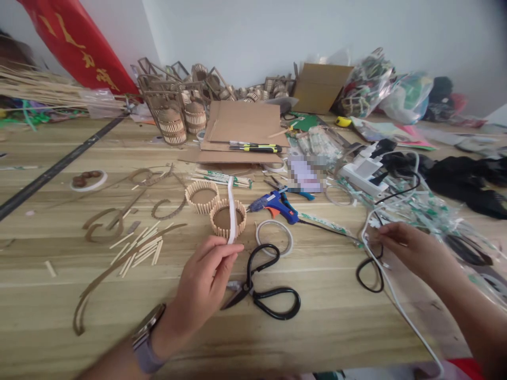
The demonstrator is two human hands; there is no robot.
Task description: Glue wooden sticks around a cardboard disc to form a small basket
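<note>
My left hand [208, 277] pinches the lower end of a white strip [231, 206], which stands up between thumb and fingers. Behind that strip are two round, open containers walled with short wooden sticks, the nearer container [216, 221] and the farther container [201, 196]. Black-handled scissors [250, 293] lie spread apart just right of my left hand. At the right, the fingers of my right hand [407, 245] are drawn together beside a white cable [390, 290]; what they hold is too small to make out. A blue glue gun [277, 206] and a white tape roll [274, 237] lie between the hands.
Loose sticks [140, 250] and brown curved strips [105, 269] lie at left. Cardboard sheets [243, 124] bear yellow-black cutters [255, 149]. A white power strip [366, 171] sits among clear wrappers [428, 206] at right. Finished-looking stick lanterns [172, 126] stand at the back.
</note>
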